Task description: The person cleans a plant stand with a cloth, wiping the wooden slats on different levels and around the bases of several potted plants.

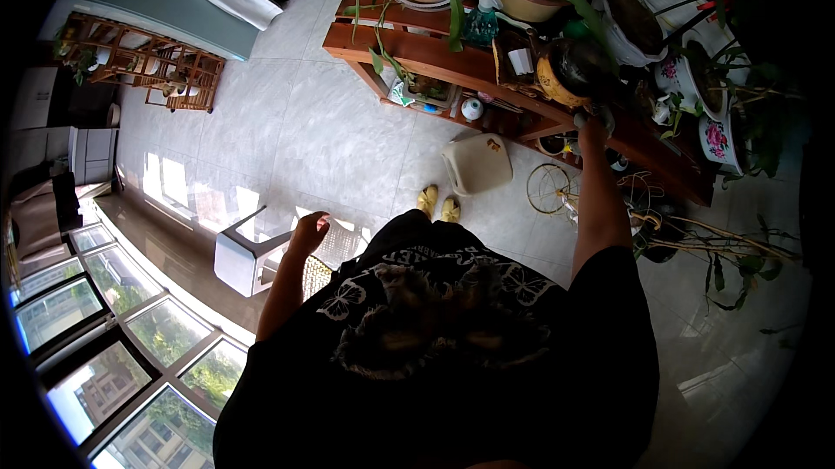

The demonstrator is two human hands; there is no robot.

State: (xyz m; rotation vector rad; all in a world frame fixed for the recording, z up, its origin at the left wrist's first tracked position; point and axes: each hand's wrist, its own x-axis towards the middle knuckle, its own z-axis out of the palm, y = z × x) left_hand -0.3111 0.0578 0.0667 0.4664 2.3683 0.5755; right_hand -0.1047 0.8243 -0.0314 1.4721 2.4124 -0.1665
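My right hand [593,128] reaches to the front edge of a slatted wooden plant stand [417,54], close below a yellow-brown pot [560,81]. Something greyish shows around its fingers; what it is and whether the hand grips it cannot be told. My left hand [312,231] is at the left, away from the stand, with fingers partly bent and no object visible in it. On the stand are a spray bottle [481,22] with green liquid, a white oval planter [631,24] and flower-painted white pots [717,137] at the right end.
A cream plastic stool [479,162] stands on the tiled floor before my feet. Right of it are a round wire frame [549,188] and a leafy plant [750,263]. A white and grey box-like piece [238,267] is near my left arm. Windows line the lower left.
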